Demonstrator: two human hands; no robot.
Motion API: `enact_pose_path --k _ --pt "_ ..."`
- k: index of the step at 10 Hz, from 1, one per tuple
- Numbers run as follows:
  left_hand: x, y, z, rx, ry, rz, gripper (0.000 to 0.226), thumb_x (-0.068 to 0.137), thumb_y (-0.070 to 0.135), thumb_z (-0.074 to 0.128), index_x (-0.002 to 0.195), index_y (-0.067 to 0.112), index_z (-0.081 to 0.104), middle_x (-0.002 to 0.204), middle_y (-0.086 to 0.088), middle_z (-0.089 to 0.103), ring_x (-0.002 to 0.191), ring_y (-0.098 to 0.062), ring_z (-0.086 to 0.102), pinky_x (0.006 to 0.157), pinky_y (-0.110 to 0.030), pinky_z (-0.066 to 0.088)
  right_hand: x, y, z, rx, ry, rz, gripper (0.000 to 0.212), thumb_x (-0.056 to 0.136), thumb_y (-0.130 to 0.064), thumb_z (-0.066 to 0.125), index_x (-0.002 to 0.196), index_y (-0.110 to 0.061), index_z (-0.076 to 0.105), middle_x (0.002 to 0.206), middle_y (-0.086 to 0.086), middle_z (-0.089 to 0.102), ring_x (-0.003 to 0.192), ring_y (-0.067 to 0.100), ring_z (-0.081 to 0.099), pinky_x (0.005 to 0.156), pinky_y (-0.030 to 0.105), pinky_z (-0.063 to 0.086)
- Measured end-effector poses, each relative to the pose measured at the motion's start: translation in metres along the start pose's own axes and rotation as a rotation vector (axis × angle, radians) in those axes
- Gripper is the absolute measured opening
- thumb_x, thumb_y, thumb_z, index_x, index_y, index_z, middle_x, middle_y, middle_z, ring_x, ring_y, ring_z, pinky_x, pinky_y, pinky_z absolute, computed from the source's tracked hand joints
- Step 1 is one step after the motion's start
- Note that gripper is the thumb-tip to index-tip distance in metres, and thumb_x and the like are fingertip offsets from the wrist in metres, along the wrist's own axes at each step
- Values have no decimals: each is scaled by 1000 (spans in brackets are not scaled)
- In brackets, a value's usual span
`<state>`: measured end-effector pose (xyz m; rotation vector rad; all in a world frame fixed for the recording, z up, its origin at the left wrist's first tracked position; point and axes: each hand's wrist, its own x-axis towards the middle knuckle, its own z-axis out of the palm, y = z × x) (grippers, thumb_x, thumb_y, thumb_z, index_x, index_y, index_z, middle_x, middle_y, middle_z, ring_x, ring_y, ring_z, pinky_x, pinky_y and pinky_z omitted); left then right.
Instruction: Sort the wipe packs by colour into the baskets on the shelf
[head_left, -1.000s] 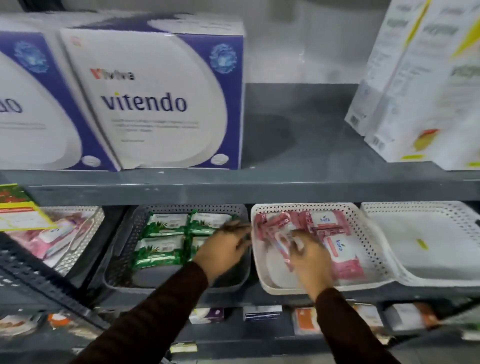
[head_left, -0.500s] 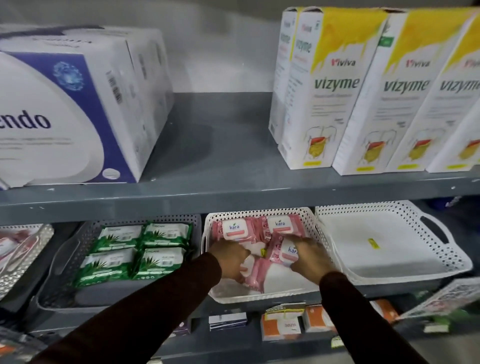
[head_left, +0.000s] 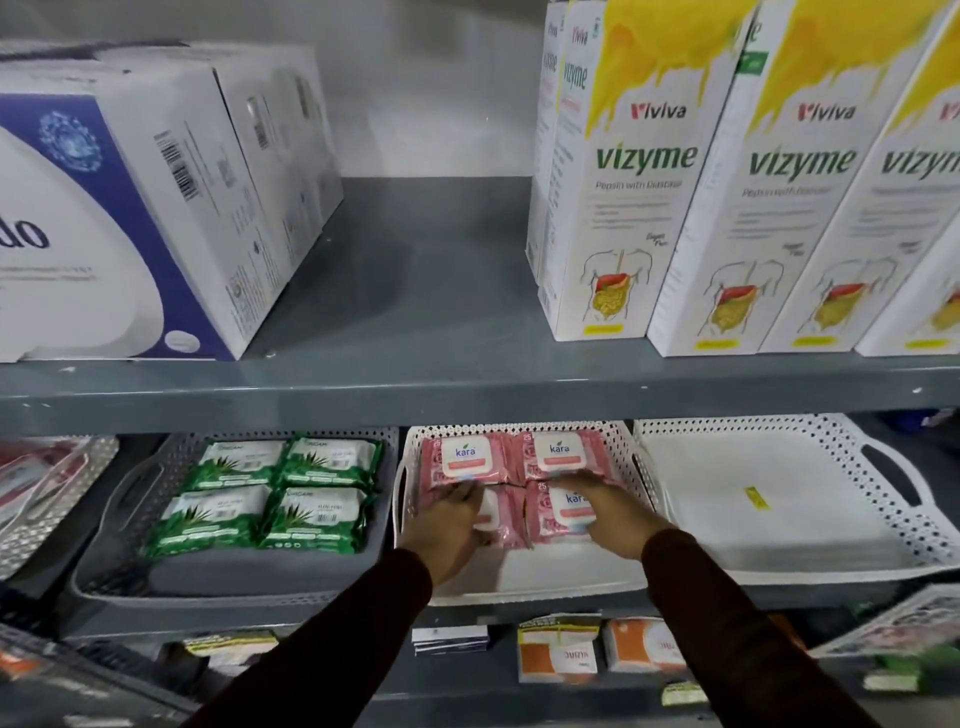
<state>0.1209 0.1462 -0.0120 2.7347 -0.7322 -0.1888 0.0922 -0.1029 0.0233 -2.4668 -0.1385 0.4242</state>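
Four pink wipe packs lie in the middle white basket (head_left: 519, 590) on the lower shelf. Two of them sit at the back (head_left: 462, 457). My left hand (head_left: 447, 525) grips the front-left pink pack (head_left: 501, 519). Just right of it, my right hand (head_left: 610, 514) grips the front-right pink pack (head_left: 550, 512). Both hands partly cover their packs. Four green wipe packs (head_left: 270, 499) lie in a two-by-two block in the grey basket (head_left: 104, 577) to the left. The white basket (head_left: 906, 501) on the right holds only a small yellow sticker.
A silver basket (head_left: 52, 519) with pink and red packs shows at the far left edge. Blue-and-white boxes (head_left: 130, 223) and tall Vizyme cartons (head_left: 623, 208) stand on the shelf above. Small orange and white boxes (head_left: 556, 654) sit on the shelf below.
My left hand left the green packs' basket and joined the right hand in the pink one. The pink packs went from a loose heap to a two-by-two block. The view swung right.
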Motion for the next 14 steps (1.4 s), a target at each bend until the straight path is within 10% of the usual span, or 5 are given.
enact_pose_path --k 2,4,9,12,14 --pt "-5 -1 5 -83 35 19 74 99 42 49 154 11 12 161 -4 5 147 -22 11 118 -31 4 0 11 10 -29 -9 -14 77 93 4 50 153 -39 27 165 -12 10 153 15 -2 122 38 10" --pt "9 7 -2 67 174 38 62 102 49 29 153 20 10 158 1 -18 144 -21 -24 111 -39 -18 28 13 14 -268 272 -158 50 104 -34 36 153 -30 30 164 -7 15 151 11 -1 125 41 -1" --pt "59 -10 16 175 59 -200 64 103 40 16 153 14 -15 158 -2 -24 144 -29 -23 112 -43 -23 77 17 30 -530 234 12 64 101 -45 17 158 -20 -2 167 2 -4 153 26 -8 123 53 -3" --pt "29 18 -4 213 164 -247 61 105 42 14 149 8 -10 161 -10 -7 148 -27 -8 119 -46 -3 53 3 33 -437 357 3 92 82 -68 -13 158 -19 6 167 3 3 152 17 -7 124 47 -2" --pt "-93 38 -50 -64 589 202 50 102 36 40 147 15 40 154 -1 37 144 -17 27 111 -37 36 -33 -46 56 -206 672 -409 65 102 -52 13 157 -19 16 167 -1 6 153 14 -5 123 27 -5"
